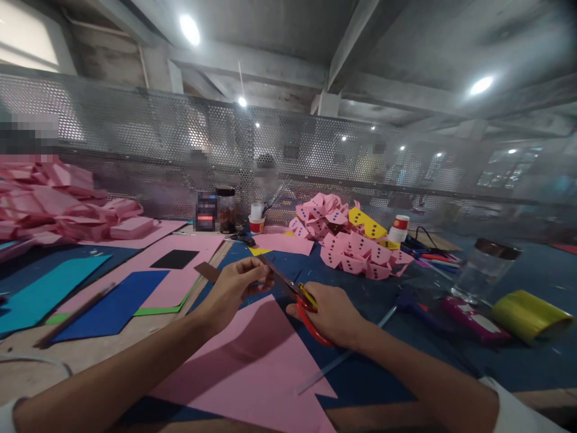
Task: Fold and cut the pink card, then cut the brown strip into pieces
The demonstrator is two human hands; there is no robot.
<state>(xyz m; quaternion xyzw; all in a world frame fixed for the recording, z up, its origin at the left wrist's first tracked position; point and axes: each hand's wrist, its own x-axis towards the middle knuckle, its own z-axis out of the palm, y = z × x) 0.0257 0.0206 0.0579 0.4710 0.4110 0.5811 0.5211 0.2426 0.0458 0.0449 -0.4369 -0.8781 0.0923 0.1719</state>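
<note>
My right hand (332,313) is wrapped round the red and yellow handles of a pair of scissors (283,278). The blades point up and to the left and reach the fingertips of my left hand (237,288). Those fingers are pinched together; a brown strip of card (207,272) sticks out behind them on the left and seems to be held there. What lies right between the blades is too small to make out. Below both hands a large pink sheet (252,361) with cut edges rests on the dark blue table mat.
Pink dotted paper shapes (360,255) are heaped ahead, and more pink pieces (54,204) pile up at the left. Blue card (121,300) lies to the left. A glue gun (419,307), a clear jar (482,273) and a yellow roll (532,316) are at the right.
</note>
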